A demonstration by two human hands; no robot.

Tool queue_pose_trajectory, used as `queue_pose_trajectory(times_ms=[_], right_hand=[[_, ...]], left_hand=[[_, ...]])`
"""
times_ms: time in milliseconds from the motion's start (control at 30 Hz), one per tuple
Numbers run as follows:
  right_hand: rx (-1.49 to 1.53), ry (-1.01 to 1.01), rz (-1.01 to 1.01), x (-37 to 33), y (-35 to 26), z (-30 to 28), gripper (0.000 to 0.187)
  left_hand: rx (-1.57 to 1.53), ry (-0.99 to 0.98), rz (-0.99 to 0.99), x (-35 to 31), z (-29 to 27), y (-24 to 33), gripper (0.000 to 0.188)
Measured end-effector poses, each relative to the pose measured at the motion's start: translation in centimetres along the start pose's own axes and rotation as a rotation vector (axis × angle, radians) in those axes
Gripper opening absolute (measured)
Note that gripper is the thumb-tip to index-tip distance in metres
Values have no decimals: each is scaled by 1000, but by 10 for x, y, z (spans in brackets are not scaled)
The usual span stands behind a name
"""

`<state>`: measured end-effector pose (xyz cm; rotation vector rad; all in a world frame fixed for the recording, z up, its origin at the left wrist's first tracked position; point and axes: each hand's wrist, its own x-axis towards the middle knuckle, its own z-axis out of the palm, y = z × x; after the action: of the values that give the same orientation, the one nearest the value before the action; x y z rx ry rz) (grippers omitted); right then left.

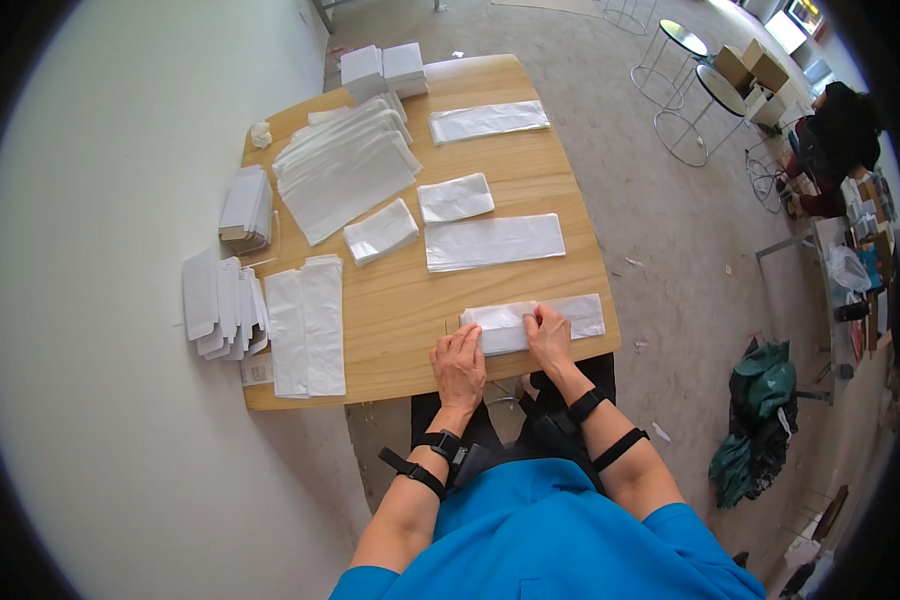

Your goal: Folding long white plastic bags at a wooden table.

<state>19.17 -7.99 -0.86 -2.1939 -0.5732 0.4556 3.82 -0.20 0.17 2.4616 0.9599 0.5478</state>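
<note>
In front of me at the table's near edge lies a folded white sheet (505,337), thin like paper or plastic film. A longer flat white strip (586,314) reaches out from under it to the right. My left hand (458,366) grips the folded sheet's left end, fingers bent over it. Toward the sheet's right end, the fingers of my right hand (550,340) pinch its upper layer. Just beyond my hands rest a long folded white strip (495,242) and a shorter folded white piece (456,198).
The wooden table (390,330) also bears a fanned pile of white sheets (345,170), stacked white boxes (383,72), flattened white cartons (220,300) and two long white sheets (305,327). A wall (120,300) stands at left. Green bags (760,400) lie rightward; another person (835,150) is beyond.
</note>
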Motion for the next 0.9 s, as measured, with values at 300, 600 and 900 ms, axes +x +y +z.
queue_pose_trajectory(times_ms=[300, 600, 900], right_hand=[[3, 5, -45, -1, 4, -1, 15], [-30, 290, -104, 14, 17, -43, 14], [119, 162, -328, 62, -40, -3, 8]], left_hand=[[51, 0, 9, -7, 5, -6, 31], [19, -31, 16, 0, -4, -5, 30], [-149, 95, -147, 13, -37, -19, 27]])
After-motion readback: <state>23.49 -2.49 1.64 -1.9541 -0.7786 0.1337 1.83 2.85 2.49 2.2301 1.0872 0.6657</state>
